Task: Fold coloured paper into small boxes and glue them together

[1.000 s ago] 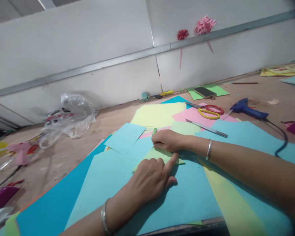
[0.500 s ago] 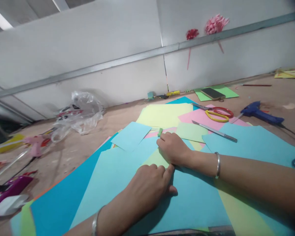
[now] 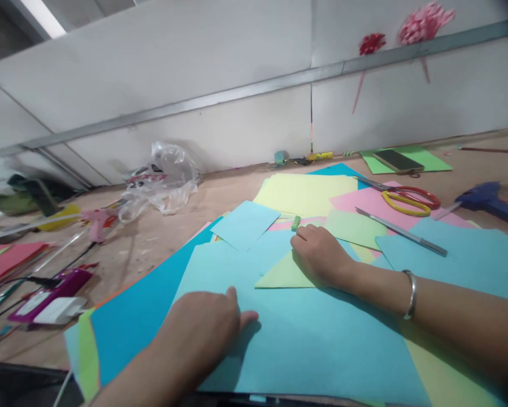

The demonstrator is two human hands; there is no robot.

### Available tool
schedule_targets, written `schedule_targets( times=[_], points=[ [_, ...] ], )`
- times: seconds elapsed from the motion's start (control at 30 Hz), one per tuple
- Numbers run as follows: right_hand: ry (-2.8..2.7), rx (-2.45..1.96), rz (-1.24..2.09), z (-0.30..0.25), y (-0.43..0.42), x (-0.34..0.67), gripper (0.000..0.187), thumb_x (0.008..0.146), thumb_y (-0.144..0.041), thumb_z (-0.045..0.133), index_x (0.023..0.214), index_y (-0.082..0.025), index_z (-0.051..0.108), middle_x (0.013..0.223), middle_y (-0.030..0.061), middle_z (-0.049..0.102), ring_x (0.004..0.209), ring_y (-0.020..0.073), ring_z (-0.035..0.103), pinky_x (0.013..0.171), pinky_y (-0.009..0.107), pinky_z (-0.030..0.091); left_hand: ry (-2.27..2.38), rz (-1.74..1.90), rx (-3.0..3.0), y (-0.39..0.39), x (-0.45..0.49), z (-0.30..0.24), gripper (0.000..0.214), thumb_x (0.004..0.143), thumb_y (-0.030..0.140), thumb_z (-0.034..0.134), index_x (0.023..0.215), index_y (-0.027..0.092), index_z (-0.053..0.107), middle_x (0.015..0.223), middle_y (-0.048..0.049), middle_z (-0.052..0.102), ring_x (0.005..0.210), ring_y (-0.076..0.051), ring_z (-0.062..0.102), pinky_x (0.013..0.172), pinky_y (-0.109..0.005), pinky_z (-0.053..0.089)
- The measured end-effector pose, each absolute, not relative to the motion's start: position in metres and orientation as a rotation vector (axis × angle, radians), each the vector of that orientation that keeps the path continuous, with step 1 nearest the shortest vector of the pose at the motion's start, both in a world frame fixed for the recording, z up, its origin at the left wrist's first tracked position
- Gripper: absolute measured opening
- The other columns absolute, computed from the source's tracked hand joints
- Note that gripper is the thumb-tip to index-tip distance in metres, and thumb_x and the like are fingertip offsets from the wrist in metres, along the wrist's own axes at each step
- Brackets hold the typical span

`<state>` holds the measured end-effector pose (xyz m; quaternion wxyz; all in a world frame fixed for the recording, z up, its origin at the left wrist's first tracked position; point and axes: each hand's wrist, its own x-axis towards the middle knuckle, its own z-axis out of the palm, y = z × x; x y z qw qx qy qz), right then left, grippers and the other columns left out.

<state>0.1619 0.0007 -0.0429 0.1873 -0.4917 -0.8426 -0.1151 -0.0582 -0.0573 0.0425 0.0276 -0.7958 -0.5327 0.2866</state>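
Right hand point(image 3: 321, 255) presses green paper point(image 3: 284, 273); left hand point(image 3: 203, 323) flat on blue sheet point(image 3: 313, 339).

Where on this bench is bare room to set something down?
Bare wood lies between the plastic bag and the blue sheet, and behind the yellow sheet toward the wall. Crowded: papers under both hands, scissors and knife at right.
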Motion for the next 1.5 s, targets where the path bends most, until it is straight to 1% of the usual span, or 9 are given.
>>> schedule_targets(
  times=[0.1,0.3,0.4,0.6,1.07,1.17,1.27,1.33,1.5],
  points=[
    [-2.371,-1.394,-0.210,-0.038,0.000,0.162,0.020,0.079,-0.003,0.045,0.074,-0.013,0.060,0.076,0.0090,0.057,0.068,0.0176,0.038,0.061,0.032,0.022,-1.598,0.694,-2.456,-0.035,-0.058,0.055,0.049,0.097,0.043,0.039,0.080,0.014,0.074,0.072,-0.0162,0.072,0.069,-0.033,0.070,0.055,-0.035,0.044],
    [-1.931,-1.191,0.392,-0.014,0.000,0.173,0.016,0.087,-0.019,0.048,0.076,-0.017,0.059,0.076,0.0037,0.060,0.071,0.0159,0.050,0.067,0.029,0.037,-1.638,-0.385,-2.914,0.003,-0.038,0.050,0.039,0.093,0.040,0.046,0.120,0.019,0.064,0.090,-0.0070,0.074,0.080,-0.022,0.067,0.071,-0.032,0.047],
    [-1.671,-1.182,0.595,-0.008,0.003,0.179,0.016,0.085,-0.028,0.051,0.075,-0.018,0.059,0.070,0.0005,0.057,0.066,0.0145,0.049,0.064,0.028,0.039,-1.800,-0.812,-3.062,0.010,-0.034,0.040,0.047,0.077,0.042,0.066,0.118,0.018,0.065,0.091,-0.0064,0.073,0.079,-0.021,0.067,0.069,-0.031,0.050],
    [-1.463,-1.153,0.789,-0.017,0.010,0.181,0.030,0.083,-0.046,0.055,0.095,-0.018,0.056,0.080,0.0023,0.057,0.074,0.0167,0.053,0.066,0.030,0.044,-2.067,-1.682,-2.912,0.021,-0.040,0.017,0.040,0.072,0.034,0.066,0.106,0.013,0.065,0.061,0.0019,0.064,0.054,-0.014,0.062,0.053,-0.025,0.049],
    [-1.654,-1.208,0.558,-0.011,-0.005,0.171,0.015,0.080,-0.034,0.062,0.074,-0.021,0.057,0.070,0.0003,0.054,0.066,0.0155,0.048,0.064,0.031,0.043,-1.915,-1.856,-2.755,0.024,-0.047,0.007,0.040,0.078,0.032,0.065,0.116,0.017,0.062,0.072,0.0002,0.067,0.055,-0.013,0.064,0.056,-0.027,0.055],
    [-1.613,-1.159,0.589,-0.007,-0.007,0.173,0.016,0.082,-0.035,0.060,0.074,-0.021,0.058,0.074,0.0021,0.058,0.069,0.0170,0.050,0.065,0.032,0.043,-1.848,-2.003,-2.736,0.026,-0.047,0.008,0.058,0.073,0.040,0.073,0.124,0.017,0.057,0.110,-0.0110,0.069,0.086,-0.021,0.070,0.075,-0.034,0.059],
    [-1.478,-1.122,0.827,-0.004,-0.009,0.174,0.021,0.081,-0.042,0.063,0.082,-0.021,0.060,0.074,0.0015,0.059,0.066,0.0165,0.051,0.059,0.029,0.043,-1.604,-2.143,-2.818,0.028,-0.050,0.012,0.077,0.066,0.047,0.079,0.132,0.018,0.051,0.143,-0.0153,0.051,0.131,-0.028,0.049,0.109,-0.042,0.044],
    [-1.424,-1.073,0.984,-0.003,-0.010,0.174,0.027,0.080,-0.046,0.067,0.085,-0.020,0.061,0.074,0.0010,0.059,0.065,0.0155,0.051,0.056,0.028,0.042,-1.558,-2.137,-2.894,0.029,-0.052,0.016,0.081,0.067,0.050,0.079,0.135,0.018,0.048,0.148,-0.0154,0.045,0.139,-0.029,0.039,0.115,-0.044,0.035],
    [-1.368,-0.941,1.230,-0.005,-0.014,0.172,0.037,0.078,-0.050,0.071,0.100,-0.021,0.066,0.089,0.0048,0.067,0.077,0.0188,0.060,0.065,0.030,0.049,-1.744,-2.021,-3.245,0.029,-0.053,0.021,0.071,0.071,0.053,0.073,0.128,0.014,0.056,0.129,-0.0170,0.062,0.114,-0.031,0.061,0.093,-0.044,0.052]
  ],
)
